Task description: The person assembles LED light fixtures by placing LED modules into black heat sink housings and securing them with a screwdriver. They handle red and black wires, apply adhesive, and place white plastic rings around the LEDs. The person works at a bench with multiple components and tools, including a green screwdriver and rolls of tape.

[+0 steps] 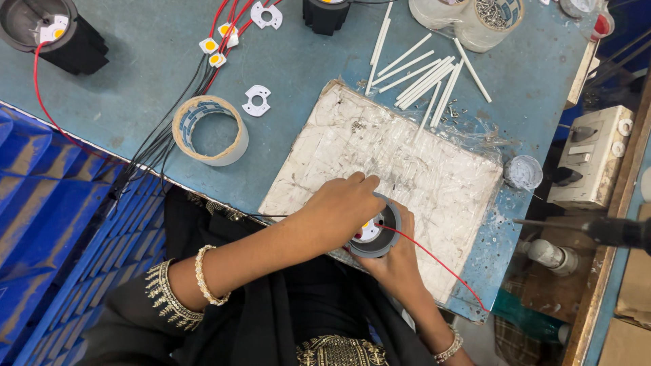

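A round grey lamp housing (388, 238) is held just above a white padded board (420, 163). Inside it sits a white holder with a yellow LED chip (368, 229). A red wire (437, 264) runs out of the housing toward the lower right. My right hand (400, 266) cups the housing from below. My left hand (339, 207) lies over its top, with the fingers curled over the far rim. What the fingertips touch inside is hidden.
On the blue table are a tape roll (210, 130), several white tubes (422, 71), a white holder plate (257, 100), wired LED chips (213, 51), black heat sinks (64, 37) and tubs of screws (489, 20). At right are a paste cup (523, 172), a switch box (590, 157) and a black tool (614, 232).
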